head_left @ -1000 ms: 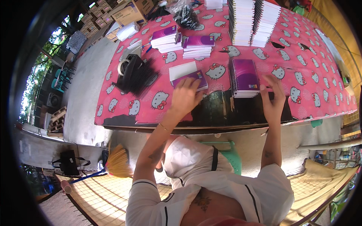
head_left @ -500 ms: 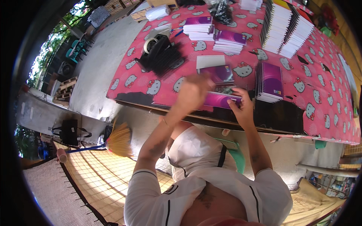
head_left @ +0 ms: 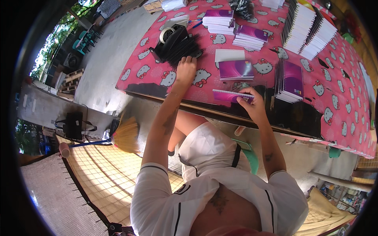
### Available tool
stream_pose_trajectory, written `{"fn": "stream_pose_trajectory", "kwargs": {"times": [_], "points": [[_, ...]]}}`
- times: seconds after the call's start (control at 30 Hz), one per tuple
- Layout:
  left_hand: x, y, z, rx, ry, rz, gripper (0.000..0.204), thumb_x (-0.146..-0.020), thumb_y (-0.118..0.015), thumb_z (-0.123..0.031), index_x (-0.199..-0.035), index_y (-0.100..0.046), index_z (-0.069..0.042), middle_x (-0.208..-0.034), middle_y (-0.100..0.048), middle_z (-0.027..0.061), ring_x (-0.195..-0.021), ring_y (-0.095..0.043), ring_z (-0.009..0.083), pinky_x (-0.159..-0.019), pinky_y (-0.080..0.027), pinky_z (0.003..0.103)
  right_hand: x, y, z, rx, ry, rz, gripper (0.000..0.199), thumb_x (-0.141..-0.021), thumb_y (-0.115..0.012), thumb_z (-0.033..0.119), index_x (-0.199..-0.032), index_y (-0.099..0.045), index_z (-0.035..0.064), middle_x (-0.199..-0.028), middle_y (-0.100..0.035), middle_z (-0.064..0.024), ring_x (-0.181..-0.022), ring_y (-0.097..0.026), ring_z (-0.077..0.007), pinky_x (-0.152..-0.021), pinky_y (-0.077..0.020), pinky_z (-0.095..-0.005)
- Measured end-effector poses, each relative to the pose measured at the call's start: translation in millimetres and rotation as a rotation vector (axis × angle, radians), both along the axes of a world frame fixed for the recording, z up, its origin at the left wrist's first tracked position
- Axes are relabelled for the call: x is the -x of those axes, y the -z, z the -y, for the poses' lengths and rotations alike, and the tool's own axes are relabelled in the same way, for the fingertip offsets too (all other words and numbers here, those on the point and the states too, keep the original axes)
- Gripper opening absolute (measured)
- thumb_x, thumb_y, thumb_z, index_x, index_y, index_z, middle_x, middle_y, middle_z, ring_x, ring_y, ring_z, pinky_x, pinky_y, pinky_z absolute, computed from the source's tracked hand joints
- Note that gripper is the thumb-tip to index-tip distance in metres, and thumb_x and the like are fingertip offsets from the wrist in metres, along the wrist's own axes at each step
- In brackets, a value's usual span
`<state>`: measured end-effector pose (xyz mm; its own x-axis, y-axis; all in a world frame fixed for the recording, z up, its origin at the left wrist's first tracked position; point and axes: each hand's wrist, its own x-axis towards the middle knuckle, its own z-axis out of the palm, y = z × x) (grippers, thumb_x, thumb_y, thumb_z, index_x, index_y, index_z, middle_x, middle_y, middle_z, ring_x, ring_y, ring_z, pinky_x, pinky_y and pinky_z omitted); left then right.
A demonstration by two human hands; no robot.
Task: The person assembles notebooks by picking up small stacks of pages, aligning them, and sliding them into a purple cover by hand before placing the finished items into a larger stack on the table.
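My right hand (head_left: 254, 104) grips the right end of a purple-covered notebook (head_left: 226, 95), thumb on the near side, held tilted above the table's front edge. My left hand (head_left: 186, 70) is at the near edge of a pile of black spiral binding coils (head_left: 185, 50). Its fingers are bent and close together, and whatever is under the fingertips is hidden. Just beyond the held notebook lies another purple notebook (head_left: 236, 69), with white punched sheets (head_left: 229, 56) behind it. To the right stands a stack of spiral-bound purple notebooks (head_left: 290, 80).
A black tape dispenser (head_left: 170, 41) sits beside the coils. Farther back are two purple notebook stacks (head_left: 218, 19) (head_left: 250, 37) and tall stacks of bound notebooks (head_left: 299, 27). A pink patterned cloth (head_left: 208, 84) covers the table; its front edge shows black. A broom (head_left: 125, 135) leans at the left.
My left hand has moved left and away, from the held notebook to the coil pile. My right hand keeps its grip on the notebook. The view has shifted slightly.
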<state>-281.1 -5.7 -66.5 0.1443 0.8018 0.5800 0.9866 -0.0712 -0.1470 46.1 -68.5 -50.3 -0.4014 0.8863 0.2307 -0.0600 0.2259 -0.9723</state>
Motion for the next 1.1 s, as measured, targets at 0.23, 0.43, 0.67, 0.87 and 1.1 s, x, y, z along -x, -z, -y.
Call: {"fn": "stream_pose_trajectory", "kwargs": {"times": [0.23, 0.43, 0.67, 0.87, 1.1], "points": [[-11.2, 4.4, 2.8, 0.043, 0.006, 0.096, 0.019, -0.09, -0.063, -0.018, -0.1, -0.061, -0.001, -0.101, -0.063, 0.0165, -0.091, -0.063, 0.0341, -0.077, -0.054, 0.042, -1.9, 2.8, 2.6, -0.026, -0.026, 0.079, 0.025, -0.091, -0.068, 0.007, -0.114, -0.066, 0.0, -0.095, -0.068, -0.0051, -0.086, -0.06, -0.009, -0.079, -0.048, -0.0243], [-11.4, -11.4, 9.9, -0.231, 0.097, 0.224, 0.018, -0.093, -0.061, -0.019, -0.095, -0.059, -0.001, -0.105, -0.064, 0.0197, -0.091, -0.065, 0.0366, -0.075, -0.055, 0.042, 3.4, 2.9, 0.6, -0.051, -0.007, 0.073, 0.025, -0.093, -0.067, 0.01, -0.115, -0.066, -0.0006, -0.094, -0.068, -0.0051, -0.086, -0.059, -0.0081, -0.078, -0.0474, -0.0237], [-64.4, -58.4, 111.3, 0.067, 0.267, 0.696, 0.018, -0.092, -0.063, -0.004, -0.108, -0.066, 0.002, -0.091, -0.065, 0.0197, -0.075, -0.066, 0.0328, -0.065, -0.051, 0.039, -0.7, 6.3, 1.8, -0.032, 0.027, 0.053, 0.025, -0.093, -0.066, 0.01, -0.115, -0.066, -0.0006, -0.096, -0.069, -0.0054, -0.086, -0.058, -0.0076, -0.079, -0.0469, -0.0232], [-85.8, -48.5, 139.8, 0.061, 0.351, 0.912, 0.024, -0.089, -0.067, -0.004, -0.112, -0.07, 0.0, -0.089, -0.067, 0.0131, -0.073, -0.068, 0.0225, -0.066, -0.055, 0.03, 2.4, 2.8, 2.8, -0.049, 0.029, 0.077, 0.025, -0.093, -0.067, 0.009, -0.116, -0.066, -0.0005, -0.098, -0.069, -0.0059, -0.087, -0.058, -0.0078, -0.08, -0.0471, -0.0233], [-88.1, -49.0, 131.0, 0.076, 0.298, 0.875, 0.018, -0.091, -0.067, -0.013, -0.105, -0.072, -0.004, -0.081, -0.065, 0.0134, -0.06, -0.063, 0.0281, -0.054, -0.05, 0.036, 1.5, 5.8, 1.9, -0.044, 0.016, 0.06, 0.024, -0.093, -0.067, 0.011, -0.115, -0.067, 0.0, -0.098, -0.069, -0.0059, -0.087, -0.059, -0.0083, -0.08, -0.0471, -0.0236]]}}
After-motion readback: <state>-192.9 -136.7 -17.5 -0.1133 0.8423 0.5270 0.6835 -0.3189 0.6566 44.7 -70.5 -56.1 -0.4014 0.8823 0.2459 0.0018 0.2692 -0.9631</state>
